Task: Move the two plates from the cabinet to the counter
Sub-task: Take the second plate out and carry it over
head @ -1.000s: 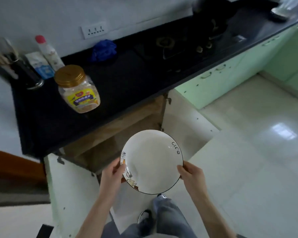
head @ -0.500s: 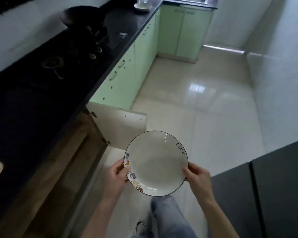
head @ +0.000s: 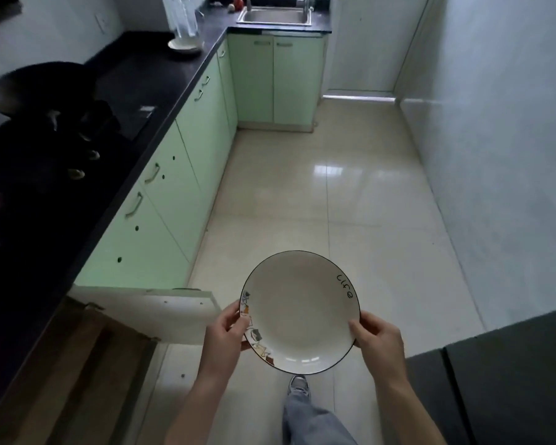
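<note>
A white plate (head: 299, 313) with a thin black rim, the word "life" and small drawings along its left edge is held level over the floor, low in the middle of the view. My left hand (head: 227, 332) grips its left edge and my right hand (head: 377, 342) grips its right edge. The black counter (head: 148, 91) runs along the left side. Below it the cabinet (head: 77, 364) stands open, its white door (head: 161, 313) swung out toward the plate. A second white plate (head: 184, 45) lies far back on the counter.
A dark pan (head: 42, 88) sits on the stove at the left. Green cabinet doors (head: 174, 187) line the counter. A steel sink (head: 275, 16) is at the far end. A dark surface (head: 501, 390) fills the lower right. Glossy tiled floor (head: 334, 194) stretches ahead.
The view has swung right, from the counter with the jar to down the length of the kitchen. Both hands keep the same hold on the plate.
</note>
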